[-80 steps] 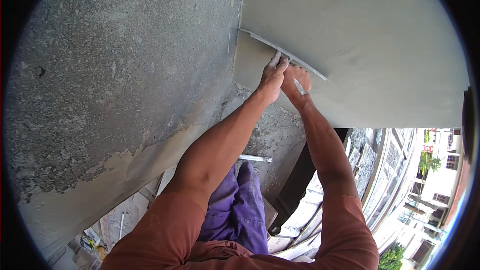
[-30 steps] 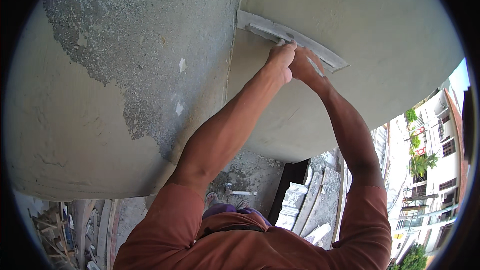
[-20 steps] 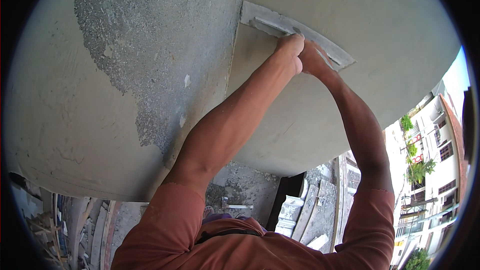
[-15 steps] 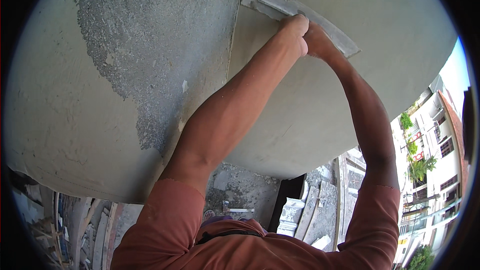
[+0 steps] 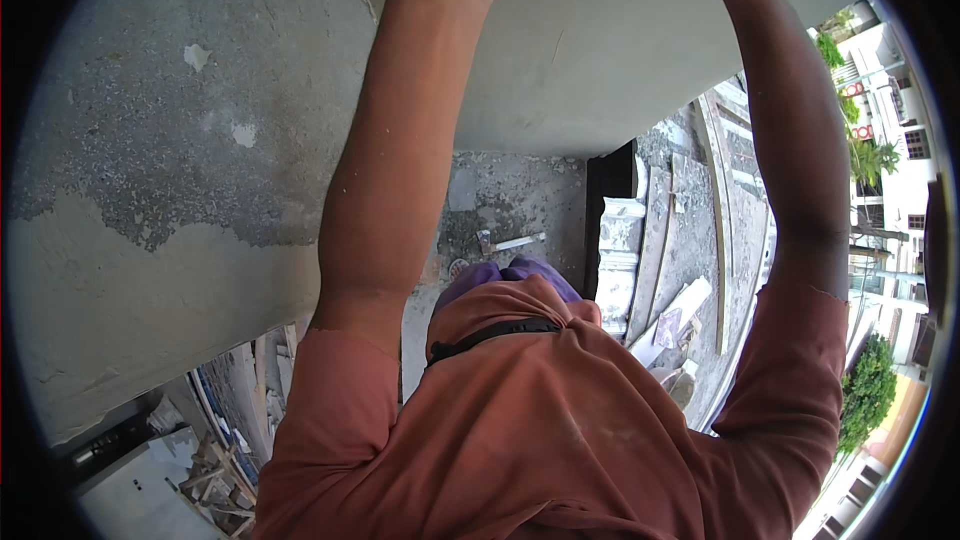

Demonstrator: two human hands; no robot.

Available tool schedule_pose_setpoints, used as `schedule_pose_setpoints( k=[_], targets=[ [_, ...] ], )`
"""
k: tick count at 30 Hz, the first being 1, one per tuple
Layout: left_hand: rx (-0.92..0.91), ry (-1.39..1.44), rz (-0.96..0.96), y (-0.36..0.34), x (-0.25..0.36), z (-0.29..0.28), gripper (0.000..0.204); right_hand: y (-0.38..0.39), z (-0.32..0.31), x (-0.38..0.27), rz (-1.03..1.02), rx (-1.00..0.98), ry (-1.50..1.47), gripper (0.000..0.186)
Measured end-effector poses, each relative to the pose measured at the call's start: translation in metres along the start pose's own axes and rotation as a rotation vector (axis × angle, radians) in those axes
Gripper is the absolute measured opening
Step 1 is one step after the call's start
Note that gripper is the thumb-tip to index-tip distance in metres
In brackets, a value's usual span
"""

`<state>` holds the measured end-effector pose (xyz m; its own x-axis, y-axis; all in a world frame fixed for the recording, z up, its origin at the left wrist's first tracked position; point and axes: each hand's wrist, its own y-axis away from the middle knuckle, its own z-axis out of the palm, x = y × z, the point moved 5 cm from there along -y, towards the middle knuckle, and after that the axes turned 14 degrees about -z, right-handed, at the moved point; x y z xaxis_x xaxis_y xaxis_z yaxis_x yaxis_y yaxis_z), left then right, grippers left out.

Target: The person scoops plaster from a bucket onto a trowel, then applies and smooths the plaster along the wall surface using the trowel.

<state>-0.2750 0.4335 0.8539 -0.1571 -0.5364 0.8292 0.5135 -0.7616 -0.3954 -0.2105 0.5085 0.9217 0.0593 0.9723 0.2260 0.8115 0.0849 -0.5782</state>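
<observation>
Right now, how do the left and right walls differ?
The left wall is mottled, with dark, rough patches; the right wall looks smoother and more even. The left wall carries two pale spots; the right wall shows a thin scratch. Both are mainly greyish.

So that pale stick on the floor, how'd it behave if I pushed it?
The stick is probably stiff, since it runs straight. Being so slim, it's likely light. It may slide rather than tip, since it appears to lie flat on the floor.
</observation>
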Motion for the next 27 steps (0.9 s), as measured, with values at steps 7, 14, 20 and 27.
schedule_pose_setpoints(
  k=[7, 14, 20, 27],
  targets=[
    [0.743, -0.038, -0.971, 0.292, -0.305, -0.136, 0.066, 0.251, 0.254, -0.044, -0.031, -0.24, -0.154, 0.028],
    [0.765, -0.453, -1.239, 0.552, -0.498, -0.201, 0.038, 0.515, 0.492, -0.122, 0.043, -0.449, -0.237, 0.038],
    [0.409, -0.848, -1.231, 0.52, -0.572, -0.221, 0.038, 0.647, 0.704, -0.158, 0.267, -0.975, -0.422, 0.032],
    [-0.022, -0.84, -1.036, 0.501, -0.636, -0.245, 0.041, 0.721, 0.869, -0.151, 0.117, -0.866, -0.332, 0.037]
  ],
)
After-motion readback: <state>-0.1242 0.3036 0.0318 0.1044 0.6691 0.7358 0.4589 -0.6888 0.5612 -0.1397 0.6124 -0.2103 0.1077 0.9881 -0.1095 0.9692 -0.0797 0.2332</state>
